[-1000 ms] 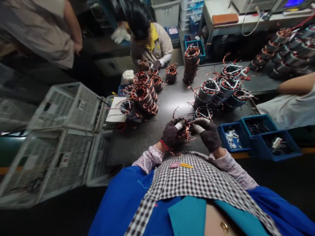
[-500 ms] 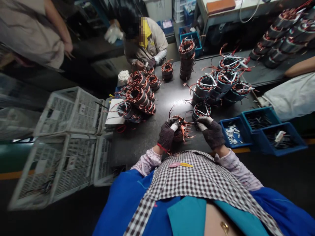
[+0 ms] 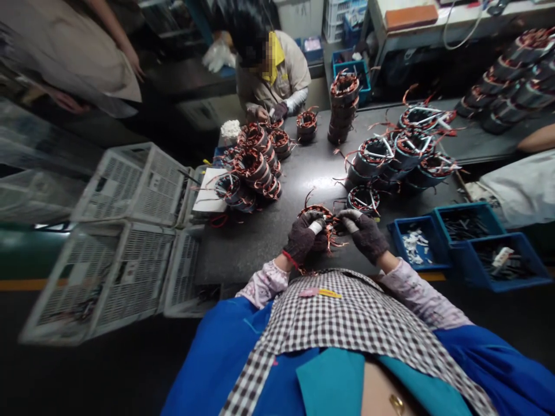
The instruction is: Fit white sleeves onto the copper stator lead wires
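Both my hands wear dark knit gloves and meet over a copper-wound stator coil that rests on the dark worktable just in front of me. My left hand is curled around the coil's left side. My right hand pinches the coil's red and copper wires at its right edge. Another stator with white sleeves lies just beyond my right hand.
Stacks of stators stand at the left and a cluster at the right. Blue bins hold small parts. White mesh crates sit left. A person works opposite; another person's arm is right.
My hands have drawn closer together on the coil, the right hand moving left onto its wires. The view has shifted slightly.
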Demonstrator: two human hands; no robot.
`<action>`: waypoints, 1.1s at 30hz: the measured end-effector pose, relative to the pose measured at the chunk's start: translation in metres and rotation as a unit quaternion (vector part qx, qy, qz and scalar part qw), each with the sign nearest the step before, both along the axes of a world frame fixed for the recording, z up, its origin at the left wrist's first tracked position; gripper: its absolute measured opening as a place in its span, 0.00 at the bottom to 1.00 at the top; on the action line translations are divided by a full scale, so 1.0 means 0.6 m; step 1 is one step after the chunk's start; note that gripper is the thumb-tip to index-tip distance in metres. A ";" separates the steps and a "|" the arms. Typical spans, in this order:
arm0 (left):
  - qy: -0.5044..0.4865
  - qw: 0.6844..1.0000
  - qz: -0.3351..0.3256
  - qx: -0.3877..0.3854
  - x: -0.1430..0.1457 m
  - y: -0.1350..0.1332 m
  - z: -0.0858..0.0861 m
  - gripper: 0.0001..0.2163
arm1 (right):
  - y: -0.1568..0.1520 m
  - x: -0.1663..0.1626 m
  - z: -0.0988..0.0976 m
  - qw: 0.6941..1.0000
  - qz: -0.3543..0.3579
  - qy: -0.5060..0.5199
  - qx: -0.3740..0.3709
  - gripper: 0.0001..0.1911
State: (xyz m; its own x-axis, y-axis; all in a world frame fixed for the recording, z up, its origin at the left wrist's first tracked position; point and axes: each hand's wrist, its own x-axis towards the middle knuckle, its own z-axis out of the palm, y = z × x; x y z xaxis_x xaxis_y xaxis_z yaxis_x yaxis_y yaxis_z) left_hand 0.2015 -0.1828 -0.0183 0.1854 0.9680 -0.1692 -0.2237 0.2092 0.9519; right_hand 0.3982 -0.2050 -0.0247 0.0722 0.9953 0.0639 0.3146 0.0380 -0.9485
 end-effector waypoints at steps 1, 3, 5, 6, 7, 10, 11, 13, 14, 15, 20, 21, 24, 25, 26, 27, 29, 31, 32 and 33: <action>0.004 1.000 -0.002 0.005 -0.001 0.000 0.001 0.11 | 0.000 0.004 0.004 1.000 0.003 0.010 -0.008 0.14; 0.003 1.000 -0.001 0.011 -0.003 0.000 0.000 0.11 | -0.005 0.017 0.013 0.999 -0.023 0.027 -0.004 0.14; -0.009 1.000 -0.006 -0.003 -0.005 -0.001 -0.001 0.13 | -0.012 0.030 0.021 0.997 -0.069 0.030 0.017 0.13; -0.016 1.000 -0.009 -0.015 -0.005 -0.001 -0.002 0.15 | -0.016 0.034 0.023 0.996 -0.084 0.025 0.028 0.13; -0.021 0.999 -0.011 -0.027 -0.005 -0.001 -0.003 0.16 | -0.019 0.036 0.024 0.995 -0.091 0.017 0.036 0.13; -0.031 0.999 -0.001 -0.034 -0.006 0.000 -0.006 0.18 | -0.025 0.033 0.023 0.994 -0.101 0.003 0.045 0.13; -0.035 0.999 0.000 -0.030 -0.006 0.000 -0.005 0.18 | -0.026 0.030 0.022 0.993 -0.105 -0.001 0.043 0.13; -0.044 0.999 -0.011 -0.021 -0.007 0.000 -0.002 0.17 | -0.029 0.024 0.026 0.995 -0.096 -0.003 0.036 0.14; -0.050 0.998 -0.027 -0.017 -0.007 0.000 0.002 0.17 | -0.029 0.021 0.031 0.997 -0.075 0.000 0.031 0.16; -0.057 0.997 -0.051 -0.014 -0.006 0.000 0.006 0.17 | -0.030 0.018 0.039 0.999 -0.043 0.005 0.025 0.18; -0.093 0.986 -0.135 -0.023 0.005 0.007 0.029 0.16 | -0.027 0.012 0.085 0.997 0.082 0.006 -0.002 0.23; -0.097 0.986 -0.131 -0.031 0.006 0.008 0.031 0.16 | -0.028 0.015 0.089 0.998 0.065 0.004 -0.002 0.22; -0.097 0.989 -0.095 -0.054 0.004 0.008 0.030 0.17 | -0.035 0.037 0.079 1.000 -0.018 0.007 0.007 0.22; -0.096 0.991 -0.077 -0.056 0.002 0.007 0.028 0.17 | -0.038 0.046 0.067 0.999 -0.038 0.011 0.007 0.22; -0.093 0.992 -0.061 -0.054 0.001 0.005 0.025 0.17 | -0.042 0.053 0.052 0.999 -0.051 0.017 0.001 0.22; -0.090 0.994 -0.044 -0.049 0.000 0.003 0.022 0.17 | -0.046 0.059 0.035 0.998 -0.059 0.026 -0.011 0.24; -0.082 0.995 -0.018 -0.044 0.000 0.001 0.017 0.18 | -0.052 0.063 0.001 0.996 -0.071 0.044 -0.038 0.26; -0.080 0.996 -0.006 -0.051 0.002 0.001 0.013 0.18 | -0.054 0.059 -0.022 0.994 -0.083 0.048 -0.049 0.26; -0.082 0.995 -0.003 -0.058 0.003 0.002 0.012 0.18 | -0.054 0.055 -0.028 0.994 -0.087 0.043 -0.044 0.25; -0.086 0.994 0.001 -0.064 0.004 0.004 0.011 0.19 | -0.052 0.051 -0.030 0.995 -0.089 0.035 -0.035 0.24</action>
